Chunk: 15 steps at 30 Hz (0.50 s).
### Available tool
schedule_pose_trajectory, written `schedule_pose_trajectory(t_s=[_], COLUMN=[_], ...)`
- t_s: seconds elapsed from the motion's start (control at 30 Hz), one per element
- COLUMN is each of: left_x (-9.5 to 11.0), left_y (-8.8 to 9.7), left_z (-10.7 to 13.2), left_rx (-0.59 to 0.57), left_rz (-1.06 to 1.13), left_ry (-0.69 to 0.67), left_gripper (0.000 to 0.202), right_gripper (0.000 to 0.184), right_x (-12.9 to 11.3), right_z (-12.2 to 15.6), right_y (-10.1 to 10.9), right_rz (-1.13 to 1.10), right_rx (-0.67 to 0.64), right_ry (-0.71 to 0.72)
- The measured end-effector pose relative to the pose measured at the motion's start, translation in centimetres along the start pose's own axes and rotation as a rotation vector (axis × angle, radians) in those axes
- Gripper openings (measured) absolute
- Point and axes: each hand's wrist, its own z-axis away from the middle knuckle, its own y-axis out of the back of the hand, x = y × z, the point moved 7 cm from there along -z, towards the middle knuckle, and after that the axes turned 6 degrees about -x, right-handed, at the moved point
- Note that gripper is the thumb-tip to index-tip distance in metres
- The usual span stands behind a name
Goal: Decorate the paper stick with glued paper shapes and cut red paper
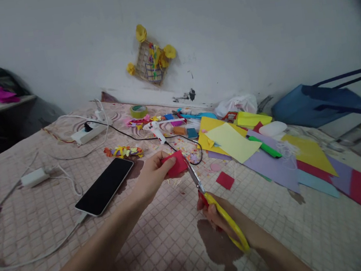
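Red paper square [179, 163], one, pinched in the left hand [155, 169] at centre, one pair of scissors [226, 218] grasped by the right hand [213, 213], blades at its right edge, one phone [104, 187] at left.

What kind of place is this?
It's probably an indoor craft-making spot. You can tell by the yellow-handled scissors in the right hand, the white glue gun and the sheets of coloured paper.
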Motion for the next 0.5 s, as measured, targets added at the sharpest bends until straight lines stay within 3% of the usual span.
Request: schedule_pose_trajectory(t_s=[0.2, 0.5], left_x=[-0.1, -0.1], left_y=[-0.1, -0.2], left_z=[0.0, 0.0], left_rx=[-0.004, 0.007], left_rz=[0.020, 0.042], left_ry=[0.007, 0.016], left_gripper=[0.023, 0.024], right_gripper=[0.056, 0.058], right_x=[0.7, -0.8], right_z=[-0.2, 0.1], right_y=[-0.2, 0.2], right_rz=[-0.031, 0.045], right_rx=[-0.018, 0.032], right_ry=[0.095, 0.049])
